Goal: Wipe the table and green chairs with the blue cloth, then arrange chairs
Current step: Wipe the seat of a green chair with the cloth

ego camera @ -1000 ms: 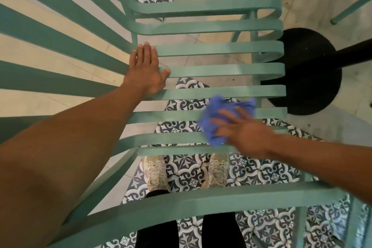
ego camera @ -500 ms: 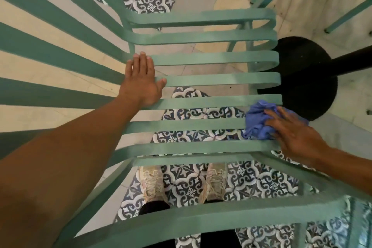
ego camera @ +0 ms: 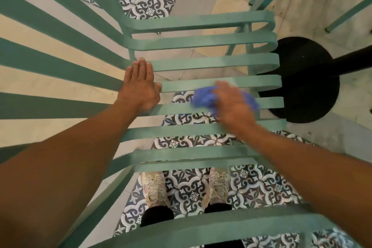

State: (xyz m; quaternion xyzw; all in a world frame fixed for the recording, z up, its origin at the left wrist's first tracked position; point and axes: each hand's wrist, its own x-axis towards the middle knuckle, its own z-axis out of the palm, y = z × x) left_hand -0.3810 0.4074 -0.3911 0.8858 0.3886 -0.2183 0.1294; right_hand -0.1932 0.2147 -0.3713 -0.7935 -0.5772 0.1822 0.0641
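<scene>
Blue cloth (ego camera: pixel 203 97) now mid-seat from green chair's (ego camera: pixel 201 41) right edge, gripped in right hand (ego camera: pixel 231 104); left hand (ego camera: pixel 140 86) flat; no writing.

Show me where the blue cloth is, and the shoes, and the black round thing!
cloth (ego camera: pixel 203 98): head view, on its bunched left end, beside the right hand.
shoes (ego camera: pixel 155 189): head view, on the laces of the left shoe, under the slats.
black round base (ego camera: pixel 306 86): head view, on its flat top.

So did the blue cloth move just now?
Yes. The blue cloth slid left along the seat slats of the green chair, away from the black table base. The right hand presses it; the left hand rests flat.
</scene>
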